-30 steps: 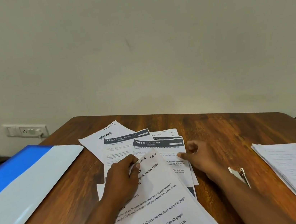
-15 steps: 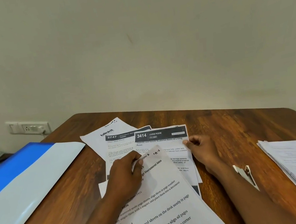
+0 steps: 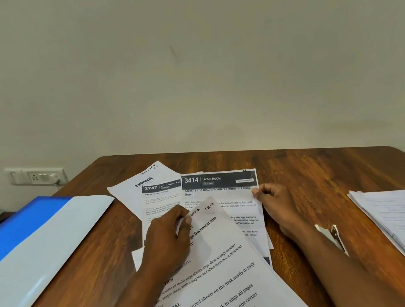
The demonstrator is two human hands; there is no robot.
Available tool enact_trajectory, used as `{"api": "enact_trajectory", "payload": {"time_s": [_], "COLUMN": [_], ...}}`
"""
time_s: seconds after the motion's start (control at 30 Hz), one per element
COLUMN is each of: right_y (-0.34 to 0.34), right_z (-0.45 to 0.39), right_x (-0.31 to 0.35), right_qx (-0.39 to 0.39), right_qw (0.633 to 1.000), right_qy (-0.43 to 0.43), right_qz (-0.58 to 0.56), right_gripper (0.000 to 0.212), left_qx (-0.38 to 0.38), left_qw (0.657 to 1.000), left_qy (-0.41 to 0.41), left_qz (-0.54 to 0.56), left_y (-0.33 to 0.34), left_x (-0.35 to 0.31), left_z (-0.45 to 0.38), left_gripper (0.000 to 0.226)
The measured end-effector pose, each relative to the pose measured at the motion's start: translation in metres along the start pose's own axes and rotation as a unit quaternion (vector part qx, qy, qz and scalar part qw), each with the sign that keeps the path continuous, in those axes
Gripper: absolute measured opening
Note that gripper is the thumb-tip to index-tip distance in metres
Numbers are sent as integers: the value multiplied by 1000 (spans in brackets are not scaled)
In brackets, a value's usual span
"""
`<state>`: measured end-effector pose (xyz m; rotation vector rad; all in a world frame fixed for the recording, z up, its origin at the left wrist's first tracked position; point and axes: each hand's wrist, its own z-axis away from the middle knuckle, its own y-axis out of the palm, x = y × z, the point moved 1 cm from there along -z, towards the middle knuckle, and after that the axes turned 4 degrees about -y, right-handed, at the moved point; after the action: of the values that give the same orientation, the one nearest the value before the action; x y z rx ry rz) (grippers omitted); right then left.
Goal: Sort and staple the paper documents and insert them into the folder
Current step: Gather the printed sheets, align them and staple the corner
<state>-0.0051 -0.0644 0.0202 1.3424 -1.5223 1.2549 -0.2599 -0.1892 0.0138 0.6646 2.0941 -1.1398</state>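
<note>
Pinching the right edge of the "3414 Living Room" sheet (image 3: 220, 189), the right hand (image 3: 277, 205) grips it mid-table, while the left hand (image 3: 166, 240) grasps the instruction sheet (image 3: 213, 280); blue folder (image 3: 28, 248) lies left.

Soft, even, fairly dim indoor light falls on the table (image 3: 315, 177), with a faint sheen on its wood far from the wall (image 3: 184, 65). Shadows are weak, close under the sheets. Wide-angle distortion bows the table's far edge. Print nearest the camera blurs slightly; edges soften.
</note>
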Motion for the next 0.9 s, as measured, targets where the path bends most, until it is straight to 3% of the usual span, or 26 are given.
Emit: {"api": "enact_trajectory", "payload": {"time_s": [0.3,0.43,0.57,0.77,0.9], "right_y": [-1,3,7,0,-2], "right_z": [-1,0,1,-1,2], "right_x": [-5,-4,-3,-2,-2], "right_qx": [-20,9,35,-20,36], "right_qw": [999,999,998,995,995], "right_qy": [-21,-39,-54,-30,-13], "right_qz": [-32,-15,-8,-97,-89], "right_gripper": [17,3,13,12,16], "left_qx": [5,5,-3,-31,-40], "left_qw": [1000,1000,1000,999,997], "left_qy": [-5,0,6,20,35], "left_qz": [2,10,14,34,49], "left_y": [2,3,2,-1,-2], "left_x": [2,3,3,-2,-5], "left_z": [-1,-1,-1,1,3], "left_gripper": [19,20,19,18,19]}}
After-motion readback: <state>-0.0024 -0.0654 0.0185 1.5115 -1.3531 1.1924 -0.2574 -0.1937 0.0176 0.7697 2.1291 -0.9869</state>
